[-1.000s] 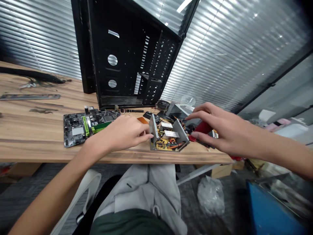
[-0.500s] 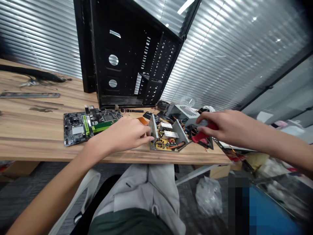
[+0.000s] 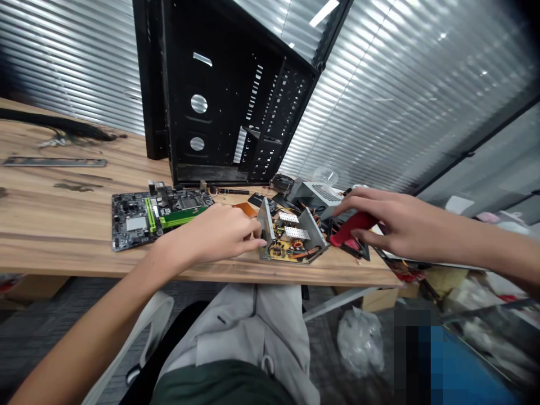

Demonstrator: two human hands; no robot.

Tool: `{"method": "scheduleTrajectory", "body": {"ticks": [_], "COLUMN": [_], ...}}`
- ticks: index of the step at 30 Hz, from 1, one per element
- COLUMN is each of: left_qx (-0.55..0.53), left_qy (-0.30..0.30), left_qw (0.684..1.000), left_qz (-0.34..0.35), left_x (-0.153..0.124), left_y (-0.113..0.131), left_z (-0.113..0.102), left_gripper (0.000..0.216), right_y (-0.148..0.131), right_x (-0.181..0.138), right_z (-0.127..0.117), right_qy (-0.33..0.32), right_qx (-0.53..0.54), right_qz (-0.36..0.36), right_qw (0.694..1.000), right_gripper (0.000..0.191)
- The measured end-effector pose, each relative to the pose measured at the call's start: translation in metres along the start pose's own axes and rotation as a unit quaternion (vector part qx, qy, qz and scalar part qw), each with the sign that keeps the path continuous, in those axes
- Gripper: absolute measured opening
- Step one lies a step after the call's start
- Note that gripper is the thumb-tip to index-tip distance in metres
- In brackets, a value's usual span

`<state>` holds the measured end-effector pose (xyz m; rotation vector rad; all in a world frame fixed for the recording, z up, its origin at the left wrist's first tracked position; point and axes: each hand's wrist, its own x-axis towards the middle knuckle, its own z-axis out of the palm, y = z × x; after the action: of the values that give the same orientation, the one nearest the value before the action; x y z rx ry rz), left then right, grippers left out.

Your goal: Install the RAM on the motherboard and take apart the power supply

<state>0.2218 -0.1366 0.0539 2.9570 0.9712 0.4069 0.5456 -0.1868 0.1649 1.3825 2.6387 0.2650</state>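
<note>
An opened power supply (image 3: 292, 239) with bare metal walls and a yellow circuit board lies near the front edge of the wooden desk (image 3: 63, 225). My left hand (image 3: 219, 233) rests against its left wall, fingers curled onto the metal. To the right, my right hand (image 3: 388, 222) is closed around a red-handled tool (image 3: 348, 229), lifted a little over a black fan. A green-slotted motherboard (image 3: 156, 216) lies left of my left hand.
A black, empty computer case (image 3: 228, 95) stands upright behind the parts. A grey metal cover (image 3: 316, 194), a small cooler and cables lie at the back right. A thin metal strip (image 3: 54, 162) lies far left. Under the desk are a plastic bag (image 3: 363, 340) and a blue bin.
My right hand closed on the red-handled tool and raised it slightly off the parts at the right. My left hand stayed on the power supply's left wall.
</note>
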Motion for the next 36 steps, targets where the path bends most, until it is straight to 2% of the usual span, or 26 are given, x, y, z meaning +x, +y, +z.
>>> {"method": "scheduleTrajectory", "body": {"ticks": [3,6,8,10,12,15,18,20,23,30,36], "left_qx": [0.002,-0.016,-0.031,-0.035,-0.029,-0.031,-0.045,-0.05,-0.046,-0.023,-0.035], "left_qy": [-0.001,-0.001,0.0,-0.003,-0.005,-0.004,0.003,0.009,0.014,0.005,0.008], "left_qw": [1.0,1.0,0.999,0.999,1.0,1.0,0.999,0.999,0.999,1.0,0.999], "left_qz": [-0.004,-0.004,-0.005,-0.006,-0.004,0.002,0.005,0.005,0.005,0.006,-0.003], "left_x": [0.0,-0.001,-0.002,-0.002,-0.002,-0.001,-0.001,-0.001,-0.001,-0.001,0.0], "left_y": [-0.001,-0.001,0.0,0.001,0.001,0.0,-0.001,-0.001,-0.002,-0.002,-0.002], "left_z": [0.001,0.0,-0.001,-0.002,-0.002,0.0,0.003,0.003,0.003,0.004,0.004], "left_gripper": [0.031,0.031,0.03,0.03,0.031,0.03,0.028,0.029,0.029,0.03,0.028], "right_y": [-0.006,-0.009,-0.007,-0.004,-0.002,-0.006,-0.01,-0.009,-0.003,-0.005,-0.006], "right_x": [-0.001,-0.001,-0.001,-0.002,-0.003,-0.004,-0.004,-0.004,-0.006,-0.011,-0.018], "right_z": [-0.001,0.006,0.01,0.01,0.007,0.002,0.001,0.003,0.006,0.002,0.004], "right_qy": [0.005,0.045,0.045,0.016,-0.005,-0.001,-0.002,-0.01,-0.031,-0.045,-0.022], "right_qx": [0.005,-0.084,-0.138,-0.128,-0.074,-0.003,-0.008,-0.074,-0.159,-0.137,-0.148], "right_qz": [0.014,0.082,0.111,0.09,0.03,-0.022,-0.006,0.001,-0.006,-0.013,-0.013], "right_qw": [1.0,0.992,0.983,0.988,0.997,1.0,1.0,0.997,0.987,0.989,0.989], "right_gripper": [0.041,0.051,0.05,0.044,0.035,0.032,0.036,0.036,0.026,0.026,0.027]}}
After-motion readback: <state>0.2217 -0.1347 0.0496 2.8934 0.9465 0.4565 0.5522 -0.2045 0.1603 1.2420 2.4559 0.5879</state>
